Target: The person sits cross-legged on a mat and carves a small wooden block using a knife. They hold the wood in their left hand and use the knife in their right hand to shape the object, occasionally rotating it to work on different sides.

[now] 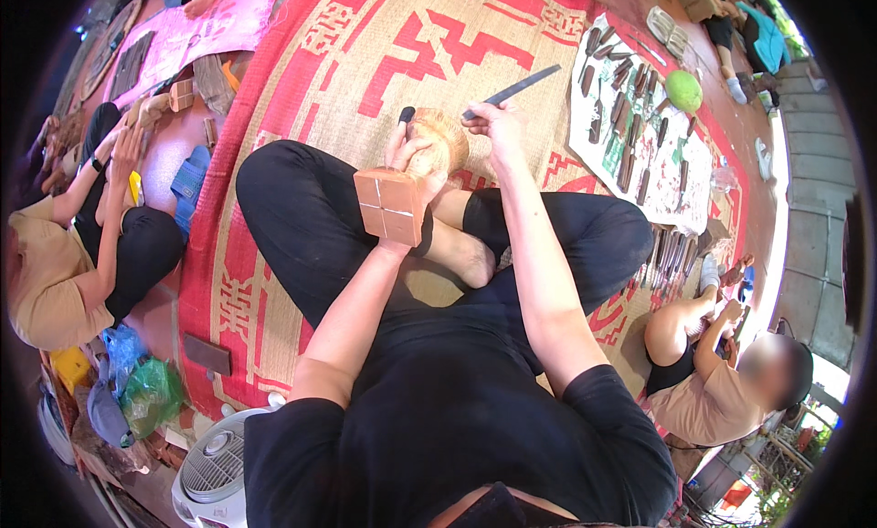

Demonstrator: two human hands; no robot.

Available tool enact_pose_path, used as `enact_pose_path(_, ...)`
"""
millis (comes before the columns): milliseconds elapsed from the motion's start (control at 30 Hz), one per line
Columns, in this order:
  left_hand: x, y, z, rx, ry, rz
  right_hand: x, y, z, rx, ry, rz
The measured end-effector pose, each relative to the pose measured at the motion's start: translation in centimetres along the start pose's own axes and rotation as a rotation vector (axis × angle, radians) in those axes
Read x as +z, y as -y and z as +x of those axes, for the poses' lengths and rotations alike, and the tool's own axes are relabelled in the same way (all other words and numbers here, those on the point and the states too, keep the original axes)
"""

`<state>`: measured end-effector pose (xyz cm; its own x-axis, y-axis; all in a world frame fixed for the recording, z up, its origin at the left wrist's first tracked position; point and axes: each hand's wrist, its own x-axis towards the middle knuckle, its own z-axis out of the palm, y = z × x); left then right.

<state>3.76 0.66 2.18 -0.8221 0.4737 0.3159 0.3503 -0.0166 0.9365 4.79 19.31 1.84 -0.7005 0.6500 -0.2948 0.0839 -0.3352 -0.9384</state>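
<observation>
I sit cross-legged with a wooden carving [443,142] above my lap. Its upper part is rounded and pale with visible grain; the near end is a square reddish-brown block [388,213] marked with a light cross. My left hand [408,153] is wrapped round the carving, and a black cover sits on one fingertip. To the right of the carving, my right hand [498,126] grips one end of a long, flat, dark grey file [530,82]. The file points up and to the right, apart from the wood.
Under me lies a red and tan patterned mat [301,99]. Many dark-handled tools rest on a white sheet [585,144] at right, beside a green round fruit [683,90]. Other people sit at left and lower right. A white fan [215,473] stands at lower left.
</observation>
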Motion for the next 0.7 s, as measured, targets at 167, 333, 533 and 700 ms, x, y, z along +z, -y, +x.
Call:
enact_pose_path(167, 0.1, 0.3, -0.1, -0.039, -0.053, -0.109, 0.2, 0.3, -1.3, -0.072, 0.087, 0.033)
enact_pose_path(333, 0.0, 0.1, -0.1, -0.047, -0.065, -0.082, 0.1, -1.1, -0.9, -0.021, 0.107, 0.056)
enact_pose_path(533, 0.1, 0.4, 0.0, -0.052, -0.074, -0.14, -0.9, -0.6, -0.8, -0.007, 0.056, 0.071)
enact_pose_path(700, -0.1, 0.3, -0.1, -0.081, -0.04, -0.07, 0.7, -0.4, -2.2, 0.006, 0.134, -0.018)
